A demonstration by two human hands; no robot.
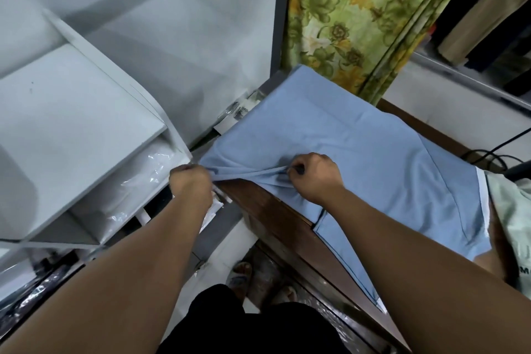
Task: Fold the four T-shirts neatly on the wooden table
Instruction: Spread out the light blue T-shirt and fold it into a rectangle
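Both arms outstretched; left hand (190, 184), right hand (314, 175) fisted, pinching.

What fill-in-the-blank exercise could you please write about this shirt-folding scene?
1. The light blue fabric T-shirt lies spread on the brown ____ table.
2. The left hand and the right hand both grip the ____.
3. Behind the table hangs a green-and-yellow floral ____.
Missing words: wooden; T-shirt; curtain.

The left forearm (138, 267) and right forearm (402, 238) are bare. Black clothing (253, 325) covers the lower body; pale open-toed sandals (240, 276) are on the feet.
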